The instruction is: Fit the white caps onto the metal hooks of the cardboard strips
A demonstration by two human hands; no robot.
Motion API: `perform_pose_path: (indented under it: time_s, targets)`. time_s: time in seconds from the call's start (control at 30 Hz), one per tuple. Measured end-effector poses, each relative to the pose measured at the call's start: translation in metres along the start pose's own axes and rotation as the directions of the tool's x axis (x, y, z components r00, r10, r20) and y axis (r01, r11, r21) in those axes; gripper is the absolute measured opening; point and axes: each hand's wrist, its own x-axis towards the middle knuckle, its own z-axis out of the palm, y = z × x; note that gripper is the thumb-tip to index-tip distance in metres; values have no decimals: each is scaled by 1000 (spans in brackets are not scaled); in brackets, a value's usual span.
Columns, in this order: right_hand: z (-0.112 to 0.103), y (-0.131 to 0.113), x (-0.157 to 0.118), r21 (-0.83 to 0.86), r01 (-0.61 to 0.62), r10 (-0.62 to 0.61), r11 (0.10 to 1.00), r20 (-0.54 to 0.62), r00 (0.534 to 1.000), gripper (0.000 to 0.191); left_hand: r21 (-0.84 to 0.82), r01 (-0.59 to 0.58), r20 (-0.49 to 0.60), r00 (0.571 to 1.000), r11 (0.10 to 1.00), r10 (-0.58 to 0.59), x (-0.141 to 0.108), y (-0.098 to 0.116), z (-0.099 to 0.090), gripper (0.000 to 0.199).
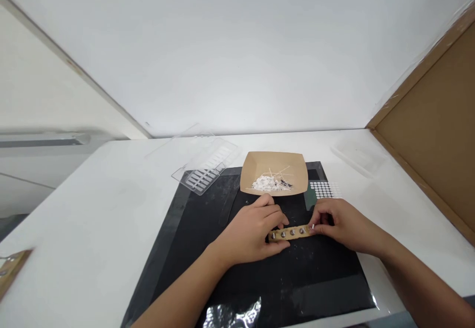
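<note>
A narrow tan strip (pixel 297 232) with several round metal pieces set along it lies on the black mat (pixel 319 273). My left hand (pixel 256 229) grips the strip's left part, with the fingers along its far edge and the thumb along the near edge. At the strip's right end, my right hand (pixel 339 224) is closed in a pinch. A tiny white piece (pixel 312 226) shows at its fingertips, too small to name surely. The fingers hide the strip's right end, and the left hand covers part of its left end.
Beyond the hands stands a brown paper tray (pixel 256 162) holding white scraps (pixel 267 183) and thin sticks. Beside it lie a green card (pixel 310 198) and a sheet of white dots (pixel 322 189). Clear plastic trays (pixel 204 177) sit left; another clear container (pixel 358 157) lies right. A brown panel (pixel 438 120) borders the right.
</note>
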Motion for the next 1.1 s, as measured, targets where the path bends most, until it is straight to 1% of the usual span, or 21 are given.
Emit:
perform_pose_path:
  time_s: [0.23,0.37,0.5,0.73,0.83,0.93,1.03,1.1]
  targets:
    - [-3,0,-1,7,4,-4,1000,35,999,9,-19,22,2,1000,1000,-22,0,1,-1,21]
    - [-2,-1,-1,-33,-1,2,999,31,1000,12,-15,19,0,1000,1000,-19,1,2,-1,21]
    - [-1,-2,-1,-34,7,-6,999,19,1000,12,-13,11,-17,1000,1000,-12,2,2,-2,21]
    - [3,2,0,-21,66,-66,998,-7,998,10,-8,-2,-16,1000,1000,2,2,2,-2,20]
    - [3,2,-1,4,70,-70,998,6,997,9,0,-1,-17,1000,1000,1,1,1,-1,21]
    - [-1,1,-3,5,51,-51,999,28,998,16,18,1,-7,1000,1000,-1,1,1,-1,22]
    - [-11,0,-6,-26,71,-70,997,42,997,23,16,-10,4,1000,1000,10,1,2,-2,25]
    - [-18,0,-8,-45,86,-83,995,57,995,23,-2,-29,-10,1000,1000,29,1,3,-2,24]
